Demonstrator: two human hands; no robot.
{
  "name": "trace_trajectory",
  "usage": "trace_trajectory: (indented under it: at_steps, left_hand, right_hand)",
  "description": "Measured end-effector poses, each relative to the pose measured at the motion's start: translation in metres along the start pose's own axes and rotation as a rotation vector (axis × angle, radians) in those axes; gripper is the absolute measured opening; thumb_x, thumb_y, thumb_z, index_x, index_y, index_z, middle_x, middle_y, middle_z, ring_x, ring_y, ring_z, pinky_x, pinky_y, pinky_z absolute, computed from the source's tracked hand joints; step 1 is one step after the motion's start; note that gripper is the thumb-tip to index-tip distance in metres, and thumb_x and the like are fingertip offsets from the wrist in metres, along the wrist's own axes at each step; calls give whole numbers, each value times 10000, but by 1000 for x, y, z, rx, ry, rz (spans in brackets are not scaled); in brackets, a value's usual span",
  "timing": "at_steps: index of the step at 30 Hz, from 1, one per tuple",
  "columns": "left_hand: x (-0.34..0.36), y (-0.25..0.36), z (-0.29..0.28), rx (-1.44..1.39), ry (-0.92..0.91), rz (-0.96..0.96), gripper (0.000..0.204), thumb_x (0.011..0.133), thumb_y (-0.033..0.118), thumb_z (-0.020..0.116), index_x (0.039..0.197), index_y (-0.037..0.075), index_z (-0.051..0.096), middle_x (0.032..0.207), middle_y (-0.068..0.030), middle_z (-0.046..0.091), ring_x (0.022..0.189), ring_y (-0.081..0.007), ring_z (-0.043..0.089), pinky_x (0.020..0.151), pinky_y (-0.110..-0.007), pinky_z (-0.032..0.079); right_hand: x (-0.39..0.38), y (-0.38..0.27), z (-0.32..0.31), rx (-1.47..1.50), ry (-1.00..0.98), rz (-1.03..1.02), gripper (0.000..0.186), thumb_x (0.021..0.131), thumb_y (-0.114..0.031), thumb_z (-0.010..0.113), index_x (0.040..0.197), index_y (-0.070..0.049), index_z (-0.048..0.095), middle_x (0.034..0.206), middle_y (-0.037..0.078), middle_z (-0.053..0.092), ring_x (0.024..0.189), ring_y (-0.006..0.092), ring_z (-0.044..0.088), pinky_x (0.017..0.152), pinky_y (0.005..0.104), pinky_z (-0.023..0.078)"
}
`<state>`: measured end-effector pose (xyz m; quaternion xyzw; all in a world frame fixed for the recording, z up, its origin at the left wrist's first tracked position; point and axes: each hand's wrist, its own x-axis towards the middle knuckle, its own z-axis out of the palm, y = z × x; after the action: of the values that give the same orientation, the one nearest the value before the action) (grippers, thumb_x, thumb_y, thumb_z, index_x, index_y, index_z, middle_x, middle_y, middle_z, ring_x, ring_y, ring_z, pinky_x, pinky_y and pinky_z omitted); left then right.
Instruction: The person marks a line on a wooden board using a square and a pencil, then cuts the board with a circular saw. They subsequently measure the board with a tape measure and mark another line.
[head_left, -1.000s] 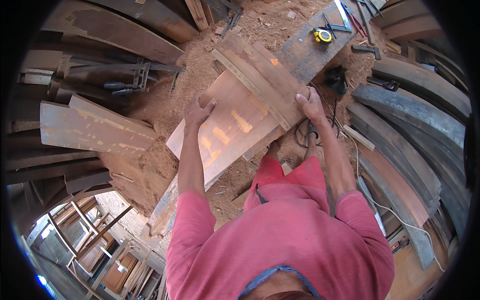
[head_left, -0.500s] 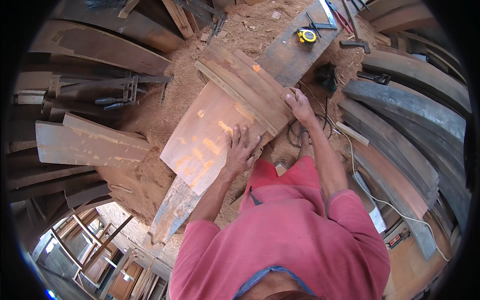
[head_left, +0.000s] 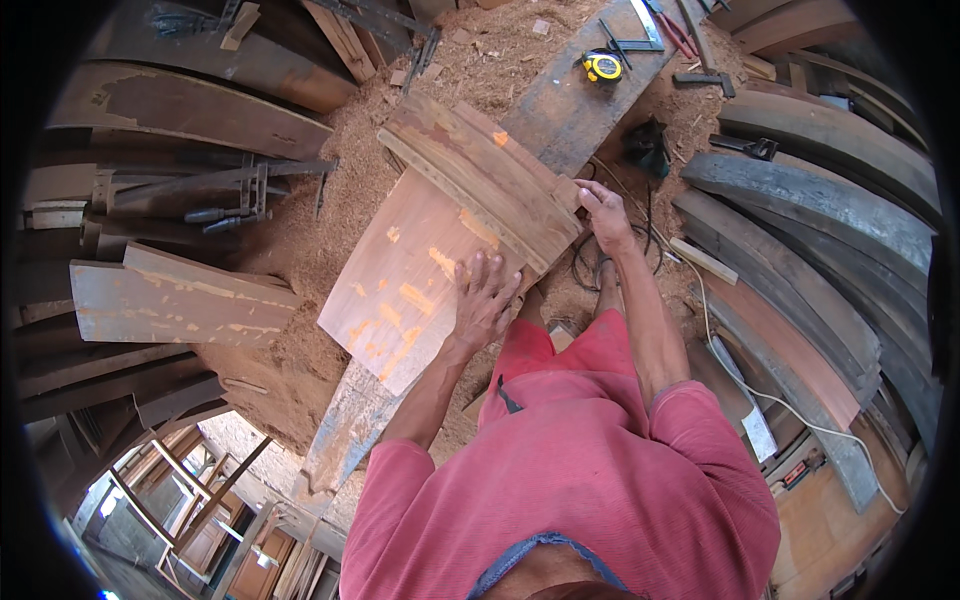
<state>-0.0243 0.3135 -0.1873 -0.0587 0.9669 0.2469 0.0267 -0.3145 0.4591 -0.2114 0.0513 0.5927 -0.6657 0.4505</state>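
Rested the left hand flat, with fingers slightly parted, on the near edge of the tapered tan wooden panel with orange-yellow patches. Set the right hand, with curled fingers, at the right end of the brown wooden board; could not tell a firm grip from a light touch. Had the panel atop the long, narrow worktop, with the board across its upper part. Saw, farther along the worktop, 1 yellow-and-black tape measure and 1 try square. Noted sawdust below and curved planks at right.
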Motion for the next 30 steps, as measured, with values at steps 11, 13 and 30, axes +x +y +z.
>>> trace_trajectory:
  at_steps: [11, 13, 30]
  left_hand:
    - [17, 8, -3, -55, -45, 1, 849, 813, 169, 733, 1579, 176, 367, 1674, -121, 290, 1560, -450, 121, 1238, -649, 68]
    - [18, 8, -5, -83, -74, -15, 846, 818, 175, 731, 1580, 178, 364, 1674, -124, 288, 1557, -455, 127, 1244, -635, 79]
    - [15, 3, 0, -122, 23, 25, 854, 720, 97, 719, 1528, 153, 449, 1664, -125, 315, 1540, -474, 182, 1239, -621, 169]
  right_hand:
    - [3, 8, -5, -104, -1, -140, 331, 1010, -157, 588, 1264, 45, 654, 1170, 51, 685, 1076, 131, 603, 985, 283, 456]
    - [2, 7, -3, -96, 6, -128, 330, 1011, -155, 587, 1266, 44, 654, 1173, 50, 684, 1077, 130, 603, 982, 283, 458]
    - [2, 8, -3, -134, -14, -148, 332, 1018, -154, 582, 1282, 34, 653, 1180, 39, 683, 1077, 124, 604, 981, 282, 465]
